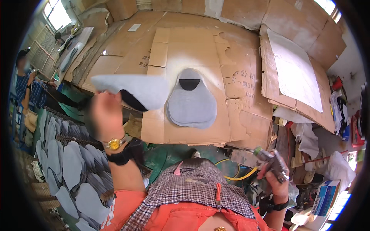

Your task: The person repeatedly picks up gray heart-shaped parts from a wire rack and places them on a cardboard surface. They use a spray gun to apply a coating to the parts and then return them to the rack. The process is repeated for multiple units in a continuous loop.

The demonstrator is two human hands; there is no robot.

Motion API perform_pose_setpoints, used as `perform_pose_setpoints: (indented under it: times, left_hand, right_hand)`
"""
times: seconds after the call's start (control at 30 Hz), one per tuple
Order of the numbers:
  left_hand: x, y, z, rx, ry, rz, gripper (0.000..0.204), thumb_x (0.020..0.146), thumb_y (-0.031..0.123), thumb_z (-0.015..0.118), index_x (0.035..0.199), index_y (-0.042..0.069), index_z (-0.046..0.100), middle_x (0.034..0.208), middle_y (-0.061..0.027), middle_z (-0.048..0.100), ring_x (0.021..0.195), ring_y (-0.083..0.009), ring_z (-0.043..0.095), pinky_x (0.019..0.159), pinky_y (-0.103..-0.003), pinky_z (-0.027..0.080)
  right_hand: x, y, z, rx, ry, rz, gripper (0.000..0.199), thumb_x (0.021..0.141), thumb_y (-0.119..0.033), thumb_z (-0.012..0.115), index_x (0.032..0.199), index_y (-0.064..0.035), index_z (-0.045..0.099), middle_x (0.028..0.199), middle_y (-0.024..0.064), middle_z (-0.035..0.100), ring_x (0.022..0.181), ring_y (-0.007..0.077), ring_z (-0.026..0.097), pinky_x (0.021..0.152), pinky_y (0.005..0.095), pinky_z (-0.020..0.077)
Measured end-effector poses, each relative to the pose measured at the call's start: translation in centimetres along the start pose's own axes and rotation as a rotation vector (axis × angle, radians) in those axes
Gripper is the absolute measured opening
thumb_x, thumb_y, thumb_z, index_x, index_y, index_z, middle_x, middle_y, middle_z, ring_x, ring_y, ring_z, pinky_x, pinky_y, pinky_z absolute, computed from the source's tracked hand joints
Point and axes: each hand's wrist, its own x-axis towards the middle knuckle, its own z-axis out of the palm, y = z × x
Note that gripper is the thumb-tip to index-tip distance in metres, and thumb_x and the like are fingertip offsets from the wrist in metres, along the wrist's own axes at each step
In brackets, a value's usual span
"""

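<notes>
My left hand [106, 113], blurred by motion, is raised to the left of the cardboard work surface. Its fingers are closed on the near edge of a flat grey insole-shaped piece [135, 86] with a black patch, held tilted in the air. In the middle of the cardboard [185, 134] lies another grey pear-shaped piece [191, 107] with a black half-moon patch; its doubled edge suggests more than one layer. My right hand [276, 183], low at the right, is wrapped round a metal spray gun [273, 164], which points up and left, away from the pieces.
Many similar grey pieces [73, 165] hang or lie on racks at the left. A yellow hose [243, 177] loops near the spray gun. A white sheet [295, 69] lies on cardboard at the right. Beyond the racks stands another person [32, 90]. Clutter and a blue box [325, 198] sit lower right.
</notes>
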Motion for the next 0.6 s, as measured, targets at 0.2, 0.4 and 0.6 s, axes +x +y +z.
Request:
perform_pose_setpoints:
  times: [0.2,0.4,0.6]
  left_hand:
    - [-1.5,5.5,-7.1,0.073,0.122,0.151,0.039,0.082,-0.006,0.046,0.120,0.001,0.047,0.115,-0.0110,0.057,0.104,-0.0243,0.058,0.092,-0.037,0.049]
    - [-2.0,6.9,-10.6,0.036,0.179,0.140,0.037,0.083,-0.007,0.045,0.119,0.001,0.048,0.113,-0.0114,0.058,0.102,-0.0254,0.058,0.091,-0.037,0.049]
    - [-2.6,7.4,-11.7,0.012,0.229,0.065,0.035,0.083,-0.006,0.044,0.116,0.002,0.049,0.111,-0.0114,0.058,0.100,-0.0248,0.058,0.089,-0.036,0.049]
  right_hand:
    - [-3.9,-1.2,1.2,-0.047,0.028,0.084,0.066,0.077,-0.022,0.072,0.130,0.0018,0.041,0.081,0.0105,0.061,0.069,0.0152,0.058,0.065,0.0269,0.0470]
    - [-3.9,-0.2,5.8,0.022,-0.022,0.049,0.067,0.077,-0.019,0.071,0.132,0.0016,0.040,0.079,0.0100,0.061,0.070,0.0164,0.059,0.065,0.0282,0.0464]
    - [-3.6,-0.8,8.1,-0.093,0.236,-0.099,0.059,0.082,-0.022,0.066,0.130,0.0001,0.042,0.077,0.0052,0.059,0.067,0.0133,0.056,0.066,0.0272,0.0453]
